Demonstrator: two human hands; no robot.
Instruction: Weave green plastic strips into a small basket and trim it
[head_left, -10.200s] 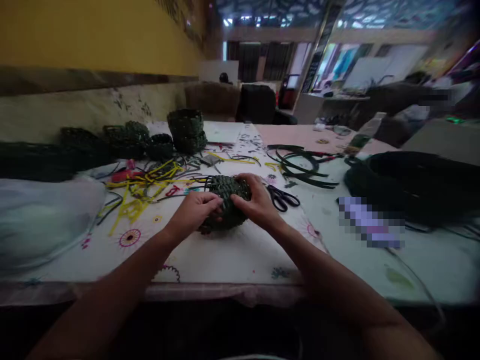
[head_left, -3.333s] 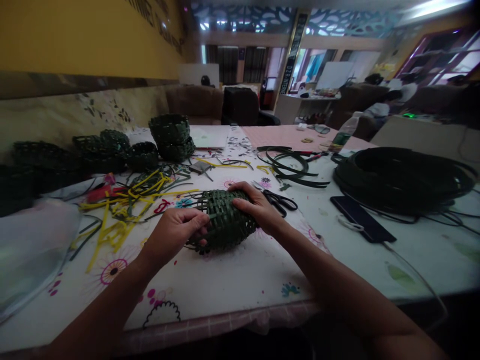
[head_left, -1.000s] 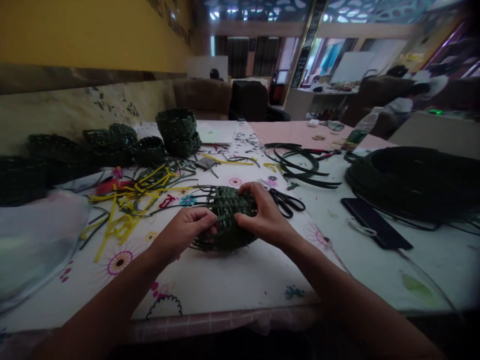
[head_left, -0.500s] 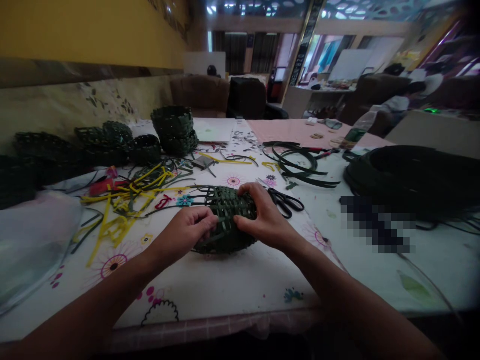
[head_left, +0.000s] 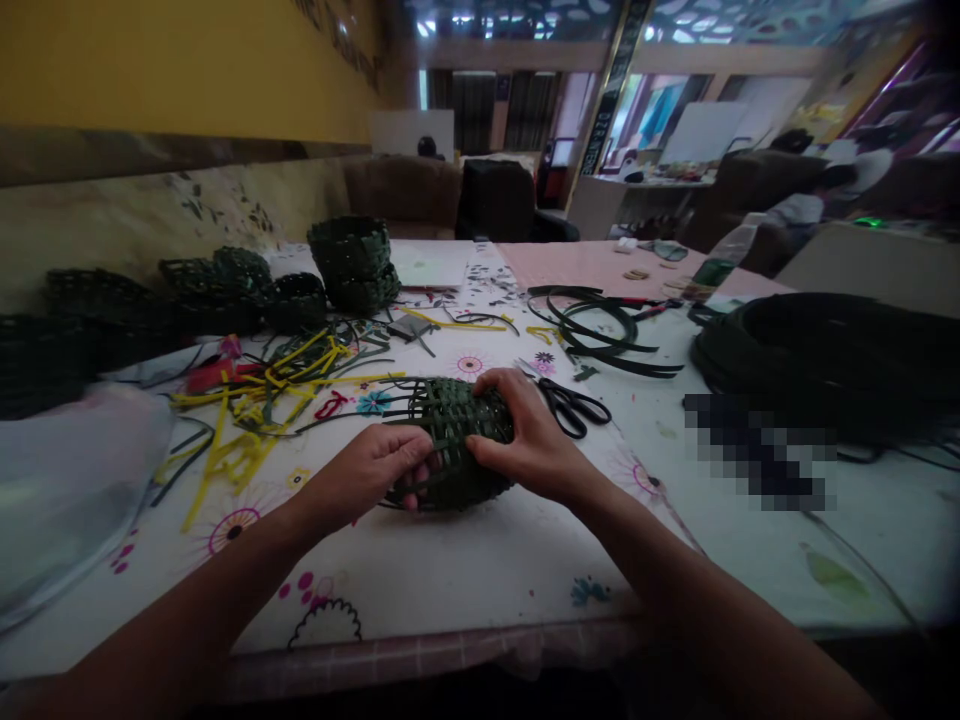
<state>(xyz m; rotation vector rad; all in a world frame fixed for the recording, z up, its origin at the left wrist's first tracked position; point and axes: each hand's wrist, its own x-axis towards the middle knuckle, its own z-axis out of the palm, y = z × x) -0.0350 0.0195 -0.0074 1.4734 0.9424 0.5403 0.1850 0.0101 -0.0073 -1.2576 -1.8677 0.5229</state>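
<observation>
I have a dark green woven basket (head_left: 454, 405) in front of me, tipped on its side at the middle of the desk (head_left: 465, 580), its unwoven strip ends (head_left: 394, 402) sticking out toward nine and ten o'clock. Taking the basket as the centre of the dial, my right hand (head_left: 525, 435) grips it from three o'clock, thumb on the side facing me and the other fingers (head_left: 499, 380) over the top, clamped on the weave. My left hand (head_left: 394, 460) is at nine o'clock, thumb and forefinger pinched together on a strip at the weave's edge; my other left fingertips are partly hidden.

The black-handled scissors (head_left: 574, 408) lie just beside my right hand, between two and three o'clock. Near two sit some loosely curled green strips (head_left: 600, 330), and well beyond them, between two and three, a big dark coil (head_left: 817, 355). Yellow strips (head_left: 277, 385) tangle with green ones between nine and ten. Two stacked baskets (head_left: 352, 262) stand at eleven.
</observation>
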